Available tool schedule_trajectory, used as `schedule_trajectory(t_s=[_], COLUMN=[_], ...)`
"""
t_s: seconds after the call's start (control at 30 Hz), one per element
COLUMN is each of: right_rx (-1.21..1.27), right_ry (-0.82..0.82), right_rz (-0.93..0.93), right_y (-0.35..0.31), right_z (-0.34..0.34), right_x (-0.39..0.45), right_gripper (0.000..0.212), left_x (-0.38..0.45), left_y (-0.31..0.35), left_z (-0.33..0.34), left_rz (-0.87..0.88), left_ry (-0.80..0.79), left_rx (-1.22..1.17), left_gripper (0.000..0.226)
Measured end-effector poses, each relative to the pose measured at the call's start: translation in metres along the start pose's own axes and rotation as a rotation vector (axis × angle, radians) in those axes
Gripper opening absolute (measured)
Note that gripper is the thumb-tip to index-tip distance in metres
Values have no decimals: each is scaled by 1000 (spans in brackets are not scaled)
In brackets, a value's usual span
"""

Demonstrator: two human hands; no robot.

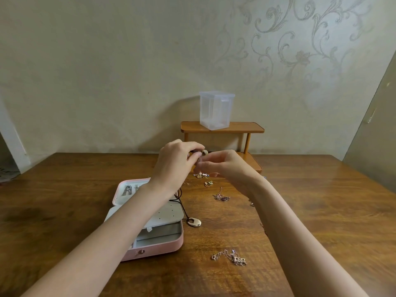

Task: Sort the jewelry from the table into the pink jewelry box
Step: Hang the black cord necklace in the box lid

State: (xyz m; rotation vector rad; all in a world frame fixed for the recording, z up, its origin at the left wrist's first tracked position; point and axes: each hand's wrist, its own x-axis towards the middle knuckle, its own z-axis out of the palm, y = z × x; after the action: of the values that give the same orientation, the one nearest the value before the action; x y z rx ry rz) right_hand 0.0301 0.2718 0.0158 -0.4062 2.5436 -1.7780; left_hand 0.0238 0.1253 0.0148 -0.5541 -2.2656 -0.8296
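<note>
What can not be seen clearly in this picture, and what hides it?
- Head view: the small bead-like piece between the left hand and right hand; fingers cover most of it.
- Pink jewelry box: the left forearm hides its middle compartments.
- Small earrings beneath the hands: too small to identify.

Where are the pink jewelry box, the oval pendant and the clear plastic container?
pink jewelry box (159, 248), head view, front wall.
oval pendant (194, 222), head view, middle of the disc.
clear plastic container (215, 111), head view, front face.
</note>
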Motion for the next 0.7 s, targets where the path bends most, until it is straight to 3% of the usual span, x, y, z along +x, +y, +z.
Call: schedule_trajectory(t_s=[0.17,0.27,0.37,0.57,0.7], right_rx=[159,84,-17,129,261], right_ry=[157,205,203,157,108], right_rz=[-6,-34,-36,-24,2], right_y=[3,1,-4,-9,-5], right_z=[5,9,10,8,7], right_x=[2,1,1,-1,0], right_gripper=[17,11,4,5,21], left_x=[0,0,0,1,2], left_y=[3,2,0,-5,-5], left_z=[-3,-4,-4,-5,-6], left_rz=[38,45,28,-16,-2], left_ry=[18,3,29,43,29], left_rx=[-8,33,60,79,55], left_gripper=[18,19,20,20,14])
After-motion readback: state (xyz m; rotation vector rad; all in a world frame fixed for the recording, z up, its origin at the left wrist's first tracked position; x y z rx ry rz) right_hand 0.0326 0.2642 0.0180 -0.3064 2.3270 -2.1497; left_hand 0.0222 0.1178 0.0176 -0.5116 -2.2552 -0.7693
